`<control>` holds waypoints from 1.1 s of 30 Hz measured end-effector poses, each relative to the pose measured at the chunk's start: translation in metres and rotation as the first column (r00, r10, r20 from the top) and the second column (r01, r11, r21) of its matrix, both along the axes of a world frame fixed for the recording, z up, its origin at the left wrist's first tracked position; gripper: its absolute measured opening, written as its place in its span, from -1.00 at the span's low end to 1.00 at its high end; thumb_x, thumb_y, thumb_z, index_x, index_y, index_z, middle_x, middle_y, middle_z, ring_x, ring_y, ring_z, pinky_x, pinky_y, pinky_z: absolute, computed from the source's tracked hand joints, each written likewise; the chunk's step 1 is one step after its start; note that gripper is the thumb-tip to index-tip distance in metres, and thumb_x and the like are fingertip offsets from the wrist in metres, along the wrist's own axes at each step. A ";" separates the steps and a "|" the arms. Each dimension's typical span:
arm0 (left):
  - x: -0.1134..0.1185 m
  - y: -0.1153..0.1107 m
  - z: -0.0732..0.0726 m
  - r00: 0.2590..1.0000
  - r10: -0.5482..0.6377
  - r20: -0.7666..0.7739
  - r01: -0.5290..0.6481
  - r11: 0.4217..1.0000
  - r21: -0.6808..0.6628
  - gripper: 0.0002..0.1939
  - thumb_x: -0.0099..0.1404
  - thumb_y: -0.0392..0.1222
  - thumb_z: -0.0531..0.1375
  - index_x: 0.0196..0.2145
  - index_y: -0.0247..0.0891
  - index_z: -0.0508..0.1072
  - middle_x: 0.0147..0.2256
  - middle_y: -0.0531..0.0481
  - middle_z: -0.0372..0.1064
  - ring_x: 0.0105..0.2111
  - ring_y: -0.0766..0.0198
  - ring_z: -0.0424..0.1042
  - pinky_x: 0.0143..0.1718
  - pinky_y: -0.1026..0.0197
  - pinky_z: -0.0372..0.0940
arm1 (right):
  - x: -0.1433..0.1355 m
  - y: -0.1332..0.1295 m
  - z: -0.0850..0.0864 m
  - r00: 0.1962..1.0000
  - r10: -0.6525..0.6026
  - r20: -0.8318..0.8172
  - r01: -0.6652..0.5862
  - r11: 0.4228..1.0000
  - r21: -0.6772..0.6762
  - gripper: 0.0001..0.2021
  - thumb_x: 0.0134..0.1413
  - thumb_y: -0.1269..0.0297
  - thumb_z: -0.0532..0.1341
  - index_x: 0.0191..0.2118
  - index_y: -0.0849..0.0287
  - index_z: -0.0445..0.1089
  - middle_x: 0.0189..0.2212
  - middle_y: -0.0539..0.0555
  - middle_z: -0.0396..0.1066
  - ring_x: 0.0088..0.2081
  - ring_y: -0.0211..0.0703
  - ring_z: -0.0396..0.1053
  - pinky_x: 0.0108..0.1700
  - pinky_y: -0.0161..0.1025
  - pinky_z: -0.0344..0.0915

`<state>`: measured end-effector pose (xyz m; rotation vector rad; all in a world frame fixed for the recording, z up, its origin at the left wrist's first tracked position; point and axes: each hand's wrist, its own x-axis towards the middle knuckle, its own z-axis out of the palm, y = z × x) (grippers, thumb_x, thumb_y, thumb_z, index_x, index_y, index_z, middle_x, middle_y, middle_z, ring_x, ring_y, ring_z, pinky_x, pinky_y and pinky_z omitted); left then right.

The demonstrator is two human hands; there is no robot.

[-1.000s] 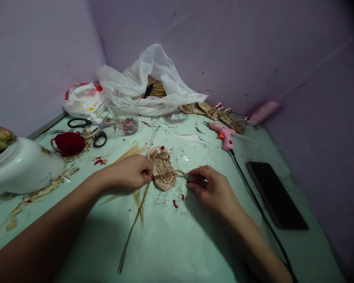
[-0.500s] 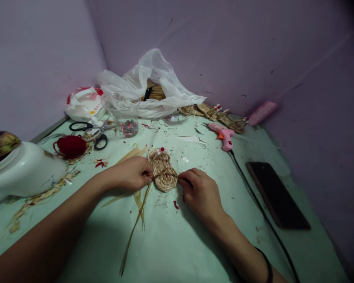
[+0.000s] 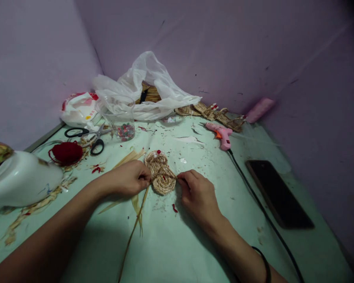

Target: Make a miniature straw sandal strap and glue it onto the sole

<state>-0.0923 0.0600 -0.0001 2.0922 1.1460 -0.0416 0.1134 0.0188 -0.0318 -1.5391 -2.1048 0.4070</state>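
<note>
On the pale green tabletop lies a small woven straw piece (image 3: pixel 163 184), shaped like a figure eight or shoe sole, with a red bead (image 3: pixel 158 151) at its far end. A thin twisted straw cord (image 3: pixel 131 232) runs across its narrow middle, and its long tail trails toward me. My left hand (image 3: pixel 132 177) is closed in a pinch on the cord at the left edge of the piece. At the right edge, my right hand (image 3: pixel 198 193) pinches the cord's other end between thumb and forefinger. Flat straw strips (image 3: pixel 129 157) lie beside and under my left hand.
A pink glue gun (image 3: pixel 221 135) with a black cable and a dark phone (image 3: pixel 279 194) lie right. Scissors (image 3: pixel 98 135), red yarn (image 3: pixel 66 152), a clear cup of beads (image 3: pixel 125 131) and a white jug (image 3: pixel 26 177) stand left. Behind are a plastic bag (image 3: pixel 153 74) and woven sandals (image 3: pixel 212 113).
The view has shifted slightly, so things sit a little further left. The cord across the woven piece is bowed up more toward its far end. Both hands keep their pinch.
</note>
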 end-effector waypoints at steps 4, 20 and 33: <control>0.000 0.000 -0.001 1.000 0.001 0.007 -0.001 1.000 0.012 -0.89 -0.02 -0.32 -0.01 -0.65 -0.27 0.14 -0.65 0.12 -0.02 -0.60 0.39 0.02 -0.57 0.28 -0.12 | -0.001 0.000 0.000 0.998 -0.038 -0.041 0.039 0.999 0.009 -0.82 -0.05 0.45 0.05 -0.40 0.25 0.40 -0.48 0.12 0.38 -0.47 -0.18 0.31 -0.42 -0.28 0.20; -0.003 -0.014 0.025 0.995 -0.082 -0.062 0.088 0.990 0.114 -0.88 -0.04 -0.37 -0.03 -0.66 -0.27 0.17 -0.68 0.11 0.03 -0.63 0.40 0.03 -0.58 0.29 -0.11 | -0.004 -0.006 0.008 0.926 -0.004 -0.377 -0.003 1.000 -0.016 -0.71 -0.07 0.46 0.06 -0.17 0.21 0.33 -0.30 0.12 0.40 -0.43 -0.24 0.33 -0.42 -0.31 0.26; -0.005 -0.009 0.025 0.975 -0.100 0.198 0.115 0.992 -0.061 -0.89 -0.10 -0.43 -0.04 -0.65 -0.30 0.20 -0.66 0.15 -0.02 -0.61 0.45 -0.01 -0.59 0.37 -0.06 | 0.001 -0.004 0.037 0.677 -0.150 -0.721 -0.228 0.888 -0.399 -0.73 -0.13 0.15 0.19 -0.64 0.19 0.19 -0.80 -0.16 0.06 -0.74 -0.45 -0.07 -0.70 -0.43 -0.13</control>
